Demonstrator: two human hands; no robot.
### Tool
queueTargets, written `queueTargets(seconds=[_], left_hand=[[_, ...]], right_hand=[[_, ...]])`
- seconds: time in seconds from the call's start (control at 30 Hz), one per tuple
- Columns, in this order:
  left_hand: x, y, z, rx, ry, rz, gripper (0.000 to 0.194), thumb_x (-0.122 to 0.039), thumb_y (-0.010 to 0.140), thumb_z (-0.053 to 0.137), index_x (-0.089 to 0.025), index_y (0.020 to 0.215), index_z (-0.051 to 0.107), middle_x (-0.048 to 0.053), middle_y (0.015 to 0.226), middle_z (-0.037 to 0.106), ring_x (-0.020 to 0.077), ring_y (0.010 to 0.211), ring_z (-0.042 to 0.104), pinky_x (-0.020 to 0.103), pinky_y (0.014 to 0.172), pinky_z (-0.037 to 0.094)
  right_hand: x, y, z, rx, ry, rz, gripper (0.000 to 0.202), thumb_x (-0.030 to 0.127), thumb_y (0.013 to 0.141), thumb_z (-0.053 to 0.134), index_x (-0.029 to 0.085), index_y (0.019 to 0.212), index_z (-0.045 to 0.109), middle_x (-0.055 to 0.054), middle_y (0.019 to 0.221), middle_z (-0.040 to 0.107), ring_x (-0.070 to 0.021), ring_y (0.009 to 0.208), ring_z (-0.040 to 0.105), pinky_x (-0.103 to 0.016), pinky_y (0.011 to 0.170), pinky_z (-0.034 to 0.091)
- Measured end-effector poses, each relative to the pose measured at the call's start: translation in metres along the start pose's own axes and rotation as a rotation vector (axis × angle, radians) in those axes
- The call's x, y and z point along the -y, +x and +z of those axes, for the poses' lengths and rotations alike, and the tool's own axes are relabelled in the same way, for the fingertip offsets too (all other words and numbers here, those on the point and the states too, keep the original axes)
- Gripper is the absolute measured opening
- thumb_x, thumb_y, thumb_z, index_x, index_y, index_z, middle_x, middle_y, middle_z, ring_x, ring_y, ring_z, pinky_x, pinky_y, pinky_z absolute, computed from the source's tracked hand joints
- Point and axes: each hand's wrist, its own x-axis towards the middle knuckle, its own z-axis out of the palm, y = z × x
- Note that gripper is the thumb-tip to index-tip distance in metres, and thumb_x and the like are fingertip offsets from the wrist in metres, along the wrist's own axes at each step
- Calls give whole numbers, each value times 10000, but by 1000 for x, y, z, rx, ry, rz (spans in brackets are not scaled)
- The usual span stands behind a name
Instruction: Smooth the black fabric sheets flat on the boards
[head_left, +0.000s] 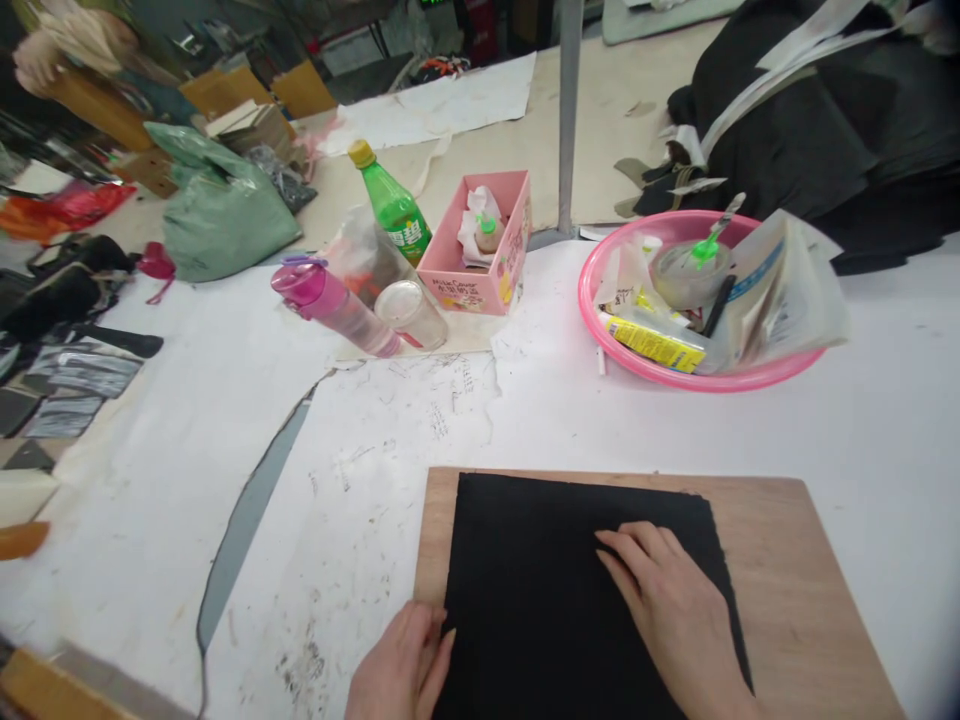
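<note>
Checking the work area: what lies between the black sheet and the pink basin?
In the head view, only a strip of wooden board and bare white table cover separate black sheet from pink basin.

**Counts on the desk**

Two hands: the left hand (pixel 401 670) and the right hand (pixel 675 610). One black sheet (pixel 540 590) on one wooden board (pixel 795 560). One pink basin (pixel 600 310), one pink box (pixel 480 280), one green bottle (pixel 390 205), one pink bottle (pixel 330 300), one clear cup (pixel 411 313), one green bag (pixel 217 210).
</note>
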Motion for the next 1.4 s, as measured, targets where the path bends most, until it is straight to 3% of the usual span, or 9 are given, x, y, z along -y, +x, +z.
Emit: queueTargets(seconds=[0.13,0.23,0.43,0.67,1.17,1.4], left_hand=[[-30,34,-5,-94,-42,257,179,-228,907,479,-242,1059,572,55,1055,621,184,974,632,297,816,543],[-43,51,-2,-94,-14,327,255,-181,890,498,-214,1133,565,81,1096,594,208,1025,604,348,862,545],[-46,62,3,-59,46,311,307,-162,874,518,-193,1177,553,90,1099,566,236,1033,568,425,883,536],[-44,64,3,-56,1,300,293,-171,867,530,-207,1156,563,85,1096,556,233,1021,569,417,861,536],[-43,66,5,-45,-10,287,305,-167,860,535,-216,1160,554,84,1095,541,236,1020,556,423,865,523],[-42,65,5,-55,-6,298,300,-181,860,538,-218,1157,558,87,1089,542,242,1013,558,434,852,530]], right_hand=[[15,15,8,10,-4,-45,162,279,915,513,241,1019,631,-33,963,601,-179,858,565,-329,729,452],[18,19,13,17,-3,-48,150,267,898,548,242,1020,632,-29,967,598,-180,861,555,-332,733,440],[18,21,18,17,22,-57,110,243,893,558,244,975,630,-20,947,595,-178,855,538,-328,727,416],[19,26,16,14,19,-81,141,294,914,520,231,957,638,-33,928,603,-178,829,542,-326,702,413],[16,25,18,46,58,-62,95,228,894,555,260,945,629,-10,932,596,-173,839,519,-322,706,365],[20,27,17,25,71,-66,124,225,909,517,234,816,599,-17,903,588,-171,817,508,-321,696,356]])
